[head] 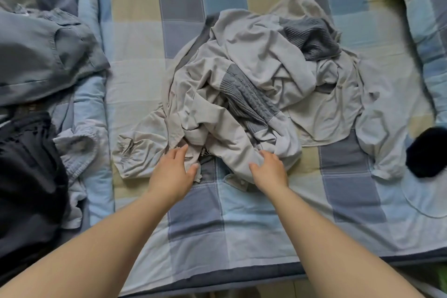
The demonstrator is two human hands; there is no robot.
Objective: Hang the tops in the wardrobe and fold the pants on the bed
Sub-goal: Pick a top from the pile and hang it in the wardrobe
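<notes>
A tangled heap of pale grey-beige garments [254,68] lies in the middle of the checked bed [193,213]. A grey knitted top [251,101] is mixed into the heap, part of it showing again at the upper right. An elastic cuff [130,152] of the pale cloth sticks out at the lower left. My left hand [174,172] rests with spread, relaxed fingers on the heap's near edge. My right hand [271,167] touches the pale cloth just to the right, fingers slightly bent, its fingertips hidden in the folds.
Blue-grey folded clothes [43,55] and a dark garment [26,176] lie on the left beside a light blue cloth [77,152]. A pillow [425,19] sits at the far right, with a black object [428,152] below it. The bed's near edge runs along the bottom.
</notes>
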